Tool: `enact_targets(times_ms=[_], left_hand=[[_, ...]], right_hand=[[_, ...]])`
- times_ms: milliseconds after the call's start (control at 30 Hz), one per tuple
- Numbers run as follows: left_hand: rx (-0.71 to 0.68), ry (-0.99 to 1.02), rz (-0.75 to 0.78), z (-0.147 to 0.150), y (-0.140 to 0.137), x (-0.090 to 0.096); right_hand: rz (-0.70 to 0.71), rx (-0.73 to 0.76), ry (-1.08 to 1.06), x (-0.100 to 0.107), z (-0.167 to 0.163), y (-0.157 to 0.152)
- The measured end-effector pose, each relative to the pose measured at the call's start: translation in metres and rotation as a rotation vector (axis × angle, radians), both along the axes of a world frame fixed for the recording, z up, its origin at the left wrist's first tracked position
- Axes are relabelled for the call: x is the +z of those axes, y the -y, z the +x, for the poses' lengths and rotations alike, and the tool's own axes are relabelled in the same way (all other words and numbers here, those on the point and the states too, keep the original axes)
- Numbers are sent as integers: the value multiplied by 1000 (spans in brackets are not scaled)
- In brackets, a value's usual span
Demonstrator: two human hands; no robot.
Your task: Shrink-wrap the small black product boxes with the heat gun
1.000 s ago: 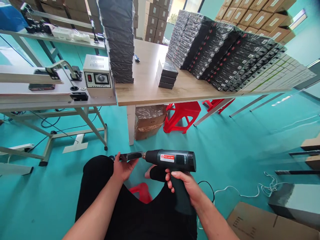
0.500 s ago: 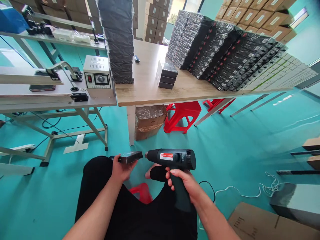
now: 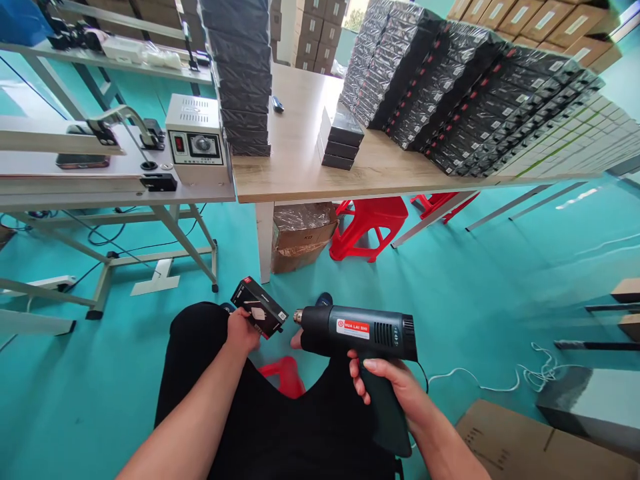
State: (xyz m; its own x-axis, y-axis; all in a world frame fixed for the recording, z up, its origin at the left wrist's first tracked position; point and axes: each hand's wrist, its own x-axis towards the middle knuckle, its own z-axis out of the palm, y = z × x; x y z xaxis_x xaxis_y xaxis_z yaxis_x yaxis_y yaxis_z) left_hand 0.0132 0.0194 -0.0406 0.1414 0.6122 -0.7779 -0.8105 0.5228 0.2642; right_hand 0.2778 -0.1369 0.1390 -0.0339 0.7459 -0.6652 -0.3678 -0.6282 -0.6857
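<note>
From here I see the left hand (image 3: 243, 331) gripping a black box (image 3: 261, 308) by its near side, just beside the heat gun (image 3: 367, 331), not touching. The right hand (image 3: 395, 383) is wrapped around the heat gun. The box looks light, stiff, maybe slippery; its sides seem best to hold. I can't see inside. Clear plastic (image 3: 301, 216) shows atop a carton (image 3: 305, 241).
</note>
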Motion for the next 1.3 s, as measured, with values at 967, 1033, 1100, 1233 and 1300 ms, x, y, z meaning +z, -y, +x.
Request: enact_targets(times_ms=[967,1033,1100,1233,1300], left_hand=[[-271,-38,25,12,8,-9],[-302,-78,14,13,9,-13],[-329,-112,5,14,10,-18],[-360,-167,-13,16,13,-24],[-347,-188,-26,17,14,-25]], right_hand=[[30,-4,14,2,-17,1],[31,-25,5,7,-15,-2],[37,-57,-8,10,-15,-5],[17,-104,-34,11,-13,-11],[15,-105,-36,12,-11,-14]])
